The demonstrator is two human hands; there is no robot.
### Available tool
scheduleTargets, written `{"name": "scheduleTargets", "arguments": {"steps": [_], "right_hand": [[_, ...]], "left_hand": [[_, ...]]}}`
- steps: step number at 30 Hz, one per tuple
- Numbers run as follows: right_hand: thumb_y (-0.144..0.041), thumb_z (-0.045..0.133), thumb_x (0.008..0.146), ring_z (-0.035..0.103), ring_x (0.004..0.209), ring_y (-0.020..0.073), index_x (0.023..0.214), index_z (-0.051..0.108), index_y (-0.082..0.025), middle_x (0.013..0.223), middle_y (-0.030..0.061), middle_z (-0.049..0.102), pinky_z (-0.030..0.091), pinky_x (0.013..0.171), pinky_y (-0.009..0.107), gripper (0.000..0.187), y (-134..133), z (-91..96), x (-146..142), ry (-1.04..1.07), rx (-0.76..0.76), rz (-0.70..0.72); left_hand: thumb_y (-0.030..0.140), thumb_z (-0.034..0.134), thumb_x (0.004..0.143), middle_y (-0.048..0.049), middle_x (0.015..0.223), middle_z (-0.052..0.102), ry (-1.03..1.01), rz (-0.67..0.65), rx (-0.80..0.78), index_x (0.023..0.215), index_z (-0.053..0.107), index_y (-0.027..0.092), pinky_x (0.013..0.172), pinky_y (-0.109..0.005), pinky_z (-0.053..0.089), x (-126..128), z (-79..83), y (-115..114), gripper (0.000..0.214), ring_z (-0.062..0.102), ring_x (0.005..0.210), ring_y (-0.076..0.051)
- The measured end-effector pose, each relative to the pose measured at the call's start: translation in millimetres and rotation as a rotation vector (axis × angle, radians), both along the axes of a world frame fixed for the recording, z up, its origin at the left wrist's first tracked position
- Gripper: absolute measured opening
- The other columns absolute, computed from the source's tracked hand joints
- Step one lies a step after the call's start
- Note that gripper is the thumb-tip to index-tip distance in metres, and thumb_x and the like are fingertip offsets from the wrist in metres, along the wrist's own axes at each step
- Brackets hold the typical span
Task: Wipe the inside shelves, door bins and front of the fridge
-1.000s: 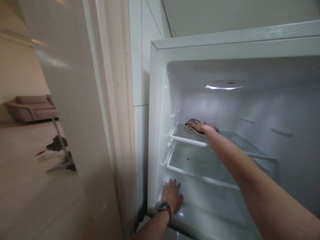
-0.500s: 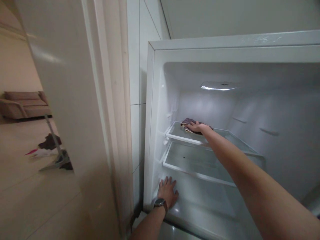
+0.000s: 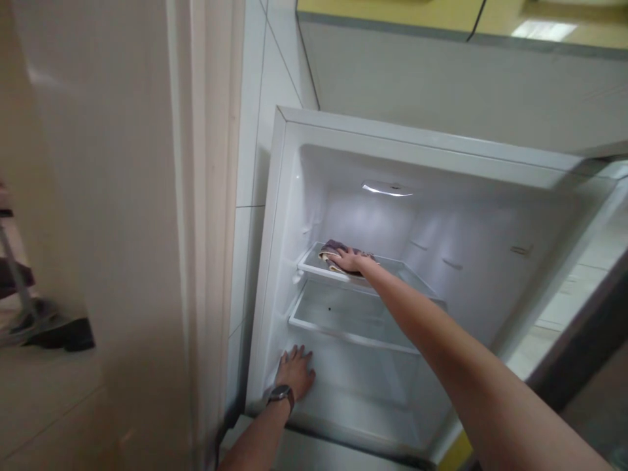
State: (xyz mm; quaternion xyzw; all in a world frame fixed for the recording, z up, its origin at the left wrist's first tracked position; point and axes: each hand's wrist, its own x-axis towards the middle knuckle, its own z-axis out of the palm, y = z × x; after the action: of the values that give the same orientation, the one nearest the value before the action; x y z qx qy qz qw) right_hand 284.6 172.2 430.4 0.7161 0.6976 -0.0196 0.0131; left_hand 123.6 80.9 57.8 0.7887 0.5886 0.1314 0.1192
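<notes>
Softly rumpled cloth (image 3: 330, 247) (atop glass (image 3: 403, 276)).

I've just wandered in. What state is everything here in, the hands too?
Fridge: open
Fridge light: lit
Upper shelf: in place, cloth on it
Cloth: folded or bunched, cannot tell which
Right hand: laid on the cloth
Lower shelf: in place, small dark speck on it
Left hand: fingers spread
Watch: worn on left wrist
</notes>
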Motion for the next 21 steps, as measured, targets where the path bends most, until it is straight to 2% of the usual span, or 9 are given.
{"name": "scheduleTargets", "arguments": {"steps": [5, 11, 16, 21], "right_hand": [[-0.095, 0.015, 0.086, 0.013, 0.16, 0.0506, 0.167, 0.015, -0.047, 0.178, 0.0046, 0.005, 0.009, 0.122, 0.079, 0.095, -13.3, -1.5, -10.4, 0.015, 0.005, 0.019], [-0.094, 0.015, 0.086, 0.013, 0.16, 0.0493, 0.168, 0.015, -0.046, 0.178, 0.0024, 0.006, 0.007, 0.123, 0.079, 0.094, -20.3, -2.6, -20.2, 0.024, 0.015, -0.004], [-0.096, 0.018, 0.085, 0.016, 0.159, 0.0498, 0.167, 0.016, -0.048, 0.178, 0.0041, 0.007, 0.012, 0.123, 0.077, 0.095, -14.8, -0.3, -27.0, 0.024, 0.009, -0.039], [-0.092, 0.018, 0.089, 0.015, 0.16, 0.0479, 0.168, 0.017, -0.045, 0.178, 0.0068, 0.009, 0.009, 0.123, 0.077, 0.091, 1.7, 3.0, -37.6, 0.007, 0.0, -0.07]], "left_hand": [[0.039, 0.051, 0.091, -0.0073, 0.169, 0.039, 0.011, -0.003, 0.017, 0.156, 0.054, 0.028, 0.13, -0.057, 0.017, 0.8, -2.6, 2.1, 0.066, 0.027, 0.16, -0.03], [0.04, 0.05, 0.093, -0.0085, 0.17, 0.038, 0.025, -0.012, 0.016, 0.157, 0.053, 0.027, 0.129, -0.059, 0.018, 2.0, -4.4, 3.5, 0.065, 0.027, 0.159, -0.032], [0.04, 0.05, 0.092, -0.009, 0.169, 0.039, 0.021, -0.008, 0.043, 0.156, 0.055, 0.027, 0.129, -0.06, 0.017, 4.2, -15.1, 8.6, 0.065, 0.027, 0.159, -0.033], [0.043, 0.049, 0.092, -0.0093, 0.169, 0.038, -0.011, -0.021, 0.04, 0.157, 0.053, 0.027, 0.129, -0.061, 0.016, 4.7, -20.2, 10.0, 0.067, 0.026, 0.16, -0.033]]}}
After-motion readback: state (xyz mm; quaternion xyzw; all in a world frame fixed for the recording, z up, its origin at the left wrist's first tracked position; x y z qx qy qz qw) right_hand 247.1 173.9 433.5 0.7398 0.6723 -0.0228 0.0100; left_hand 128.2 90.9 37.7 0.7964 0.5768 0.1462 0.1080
